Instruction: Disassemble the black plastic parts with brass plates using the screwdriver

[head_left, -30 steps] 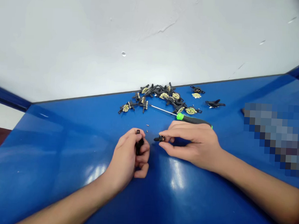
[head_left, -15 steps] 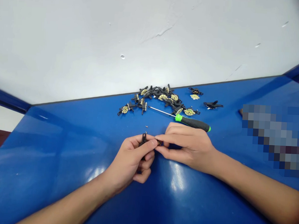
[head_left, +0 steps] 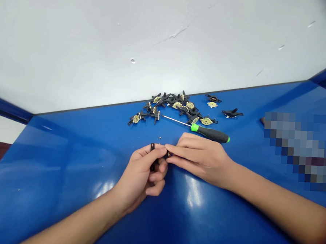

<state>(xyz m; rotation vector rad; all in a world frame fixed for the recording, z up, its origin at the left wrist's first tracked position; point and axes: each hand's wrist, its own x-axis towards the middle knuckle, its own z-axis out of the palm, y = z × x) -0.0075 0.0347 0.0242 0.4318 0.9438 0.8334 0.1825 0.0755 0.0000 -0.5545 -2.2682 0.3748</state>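
Note:
My left hand (head_left: 147, 165) is closed round a small black part (head_left: 152, 147), whose slotted tab sticks up above the index finger. The fingertips of my right hand (head_left: 202, 157) pinch a small dark and gold piece (head_left: 168, 154) right beside the left thumb. Much of both pieces is hidden by my fingers. Just beyond the hands lie tiny screws (head_left: 159, 137) on the blue table (head_left: 68, 160). A screwdriver (head_left: 213, 134) with a black and green handle rests behind my right hand, its tip pointing left.
Several black parts with gold discs (head_left: 177, 105) are heaped near the white wall (head_left: 101, 42). To their right sit a loose gold disc (head_left: 212, 104) and a black part (head_left: 232, 113). A blurred-out object (head_left: 298, 147) lies at the far right.
Both hands have shifted slightly left. The black part in my left hand has turned a little, so its slotted tab now shows more upright.

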